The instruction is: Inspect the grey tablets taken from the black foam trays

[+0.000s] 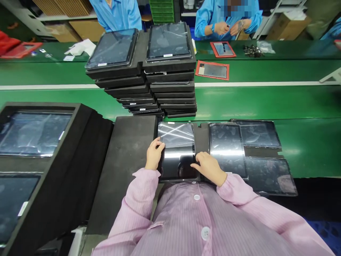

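Note:
A dark glass tablet [174, 167] lies in front of my body, its upper part reflecting ceiling lights and looking hazier than the glossy lower part. My left hand [154, 153] is at its left edge, thumb and fingers bent together around that edge. On the opposite edge sits my right hand [209, 165], its fingers curled and its thumb reaching over the glass. The undersides of both hands' fingers are hidden. Just right of it rests another tablet [226, 145] on black foam.
Two more tablets [258, 133] lie at the right. Stacked foam trays [170, 67] holding tablets stand ahead, with a bare foam board [128, 153] and a foam tray stack [90, 160] at left. Beyond the green bench [255, 101], two people in blue sit; red-framed panels [212, 70] lie near one.

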A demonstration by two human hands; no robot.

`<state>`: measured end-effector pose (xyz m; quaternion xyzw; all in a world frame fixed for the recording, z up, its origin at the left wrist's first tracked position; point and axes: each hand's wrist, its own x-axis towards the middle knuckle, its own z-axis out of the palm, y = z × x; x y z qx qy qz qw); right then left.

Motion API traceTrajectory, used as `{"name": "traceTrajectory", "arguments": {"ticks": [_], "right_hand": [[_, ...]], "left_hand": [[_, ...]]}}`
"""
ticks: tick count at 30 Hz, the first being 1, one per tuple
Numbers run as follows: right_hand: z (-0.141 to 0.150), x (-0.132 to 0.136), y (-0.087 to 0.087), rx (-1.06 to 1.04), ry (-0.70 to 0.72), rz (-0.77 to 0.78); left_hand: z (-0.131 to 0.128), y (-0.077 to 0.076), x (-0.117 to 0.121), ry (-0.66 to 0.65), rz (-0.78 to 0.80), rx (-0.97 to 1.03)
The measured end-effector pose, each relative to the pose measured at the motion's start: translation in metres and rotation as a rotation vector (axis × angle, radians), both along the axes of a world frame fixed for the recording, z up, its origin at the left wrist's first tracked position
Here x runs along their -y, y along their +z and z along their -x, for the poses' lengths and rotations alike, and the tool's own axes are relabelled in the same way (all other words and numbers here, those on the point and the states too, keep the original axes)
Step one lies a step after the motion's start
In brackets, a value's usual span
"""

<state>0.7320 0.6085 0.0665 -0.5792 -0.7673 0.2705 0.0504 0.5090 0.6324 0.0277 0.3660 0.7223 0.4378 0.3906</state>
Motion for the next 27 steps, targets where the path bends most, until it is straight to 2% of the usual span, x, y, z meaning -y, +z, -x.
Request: {"name": "traceTrajectory", "arguments": {"ticks": [5, 9, 13, 18, 23, 27], "right_hand": [[-0.019, -0.025, 0.007, -0.066, -0.16, 0.022], [-0.026, -0.045, 0.009, -0.186, -0.314, 0.132], [-0.012, -0.062, 0.002, -0.325, -0.446, 0.254], [0.015, -0.075, -0.012, -0.444, -0.526, 0.319], [0.031, -0.074, -0.011, -0.628, -0.528, 0.374], [0.039, -0.06, 0.006, -0.868, -0.431, 0.388]], "left_hand": [[0.001, 0.0, 0.003, -0.019, -0.019, 0.039], [0.009, 0.0, 0.021, -0.069, -0.046, 0.075], [0.022, -0.003, 0.047, -0.212, -0.014, 0.012], [0.023, -0.011, 0.068, -0.387, -0.057, -0.217], [0.014, -0.01, 0.065, -0.334, -0.061, -0.299], [0.016, 0.01, 0.046, -0.18, -0.082, -0.206]]}}
